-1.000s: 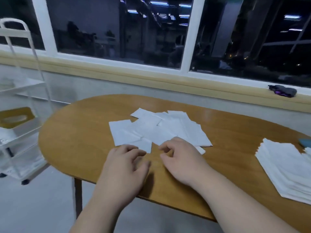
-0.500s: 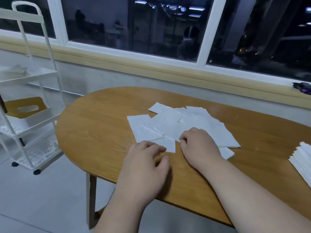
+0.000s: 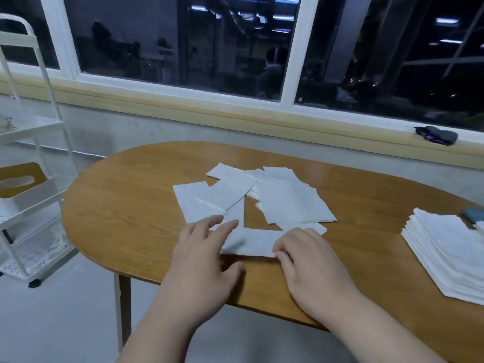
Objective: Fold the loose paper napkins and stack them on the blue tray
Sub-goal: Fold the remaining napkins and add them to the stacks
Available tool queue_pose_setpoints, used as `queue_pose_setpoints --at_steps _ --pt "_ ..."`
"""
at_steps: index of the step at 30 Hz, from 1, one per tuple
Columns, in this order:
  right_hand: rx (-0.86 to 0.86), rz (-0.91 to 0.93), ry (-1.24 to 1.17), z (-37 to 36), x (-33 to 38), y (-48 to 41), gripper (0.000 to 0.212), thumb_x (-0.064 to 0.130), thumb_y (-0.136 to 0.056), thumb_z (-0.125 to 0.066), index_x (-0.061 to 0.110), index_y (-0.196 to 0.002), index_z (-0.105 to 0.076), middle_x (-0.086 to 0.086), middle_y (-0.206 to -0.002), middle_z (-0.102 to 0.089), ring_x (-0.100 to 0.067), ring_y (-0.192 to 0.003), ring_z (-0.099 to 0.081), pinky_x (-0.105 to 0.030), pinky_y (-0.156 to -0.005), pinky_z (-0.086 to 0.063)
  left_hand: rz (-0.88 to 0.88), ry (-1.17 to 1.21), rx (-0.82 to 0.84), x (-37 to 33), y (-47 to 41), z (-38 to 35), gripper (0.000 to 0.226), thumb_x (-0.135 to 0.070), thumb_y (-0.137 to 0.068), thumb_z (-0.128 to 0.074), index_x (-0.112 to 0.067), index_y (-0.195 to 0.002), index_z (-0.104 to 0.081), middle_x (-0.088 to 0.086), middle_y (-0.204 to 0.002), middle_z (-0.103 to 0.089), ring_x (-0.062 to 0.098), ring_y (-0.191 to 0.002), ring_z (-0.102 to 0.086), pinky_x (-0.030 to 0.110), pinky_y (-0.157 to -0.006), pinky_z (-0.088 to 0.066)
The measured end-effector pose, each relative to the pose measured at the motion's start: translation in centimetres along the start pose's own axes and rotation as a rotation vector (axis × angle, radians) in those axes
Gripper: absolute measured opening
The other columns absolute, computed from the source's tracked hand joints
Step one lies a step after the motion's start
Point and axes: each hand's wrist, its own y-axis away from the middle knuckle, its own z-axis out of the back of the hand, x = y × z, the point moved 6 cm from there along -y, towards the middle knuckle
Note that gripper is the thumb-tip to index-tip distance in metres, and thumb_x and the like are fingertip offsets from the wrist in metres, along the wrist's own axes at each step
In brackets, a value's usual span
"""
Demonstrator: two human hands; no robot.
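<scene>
- A white cart (image 3: pixel 39 179) stands on the floor, well left of the fingers.
- The left hand (image 3: pixel 204 260) lies flat, with its fingers (image 3: pixel 226 229) straight and spread. Their tips press the left end of one napkin (image 3: pixel 251 243) on the desk (image 3: pixel 125 205).
- That napkin stretches between the two hands, near the desk's front edge.
- The right hand (image 3: pixel 311 271) has its fingers (image 3: pixel 286 246) curled, pinching the napkin's right end.
- The loose napkins (image 3: pixel 282 200) lie scattered just beyond the fingertips.
- Well right of the fingers sits a folded stack (image 3: pixel 445 252), with a bit of the blue tray (image 3: pixel 474 214) showing just behind it.
</scene>
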Motion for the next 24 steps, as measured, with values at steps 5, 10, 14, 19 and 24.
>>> queue_pose_setpoints --at_steps 5,10,14,19,24 --pt "0.028 0.082 -0.093 0.6 -0.4 3.4 0.014 0.029 -0.095 -0.045 0.033 -0.087 -0.056 0.023 -0.091 -0.053 -0.004 -0.090 -0.046 -0.022 -0.081 -0.042 -0.195 -0.048 0.129 -0.9 1.8 -0.5 0.027 -0.035 -0.083 -0.064 -0.044 -0.108 -0.070 -0.034 -0.117 -0.055 -0.006 -0.119 -0.041 0.027 -0.099 -0.042" --pt "0.133 0.155 -0.139 0.0 0.4 4.0 0.012 0.032 -0.093 -0.046 0.036 -0.084 -0.053 0.023 -0.090 -0.052 0.002 -0.091 -0.042 -0.017 -0.084 -0.036 -0.169 -0.014 0.163 -0.4 3.0 0.6 0.022 -0.048 -0.082 -0.059 -0.041 -0.095 -0.075 -0.038 -0.102 -0.061 -0.008 -0.114 -0.046 0.017 -0.091 -0.039" --pt "0.159 0.058 -0.299 0.5 0.3 2.8 0.014 0.031 -0.091 -0.057 0.035 -0.083 -0.067 0.023 -0.087 -0.062 0.000 -0.100 -0.051 -0.014 -0.085 -0.038 -0.125 0.010 0.164 0.0 3.0 1.3 0.019 -0.043 -0.090 -0.058 -0.042 -0.103 -0.073 -0.038 -0.103 -0.062 -0.006 -0.114 -0.046 0.017 -0.091 -0.038" --pt "0.178 -0.017 -0.322 0.2 1.3 -1.7 0.015 0.030 -0.097 -0.056 0.034 -0.102 -0.070 0.025 -0.101 -0.059 0.006 -0.105 -0.047 -0.007 -0.085 -0.033 -0.033 0.042 0.134 1.6 2.2 2.0 0.020 -0.025 -0.093 -0.062 -0.042 -0.096 -0.073 -0.037 -0.095 -0.064 -0.008 -0.110 -0.045 0.009 -0.084 -0.037" --pt "0.240 -0.120 -0.295 -2.5 1.9 -7.5 0.024 0.035 -0.098 -0.054 0.033 -0.117 -0.068 0.021 -0.105 -0.055 0.001 -0.096 -0.051 -0.016 -0.078 -0.039 0.011 0.049 0.118 2.8 1.5 2.1 0.023 -0.021 -0.088 -0.068 -0.042 -0.098 -0.073 -0.033 -0.089 -0.064 -0.007 -0.108 -0.042 0.019 -0.087 -0.041"
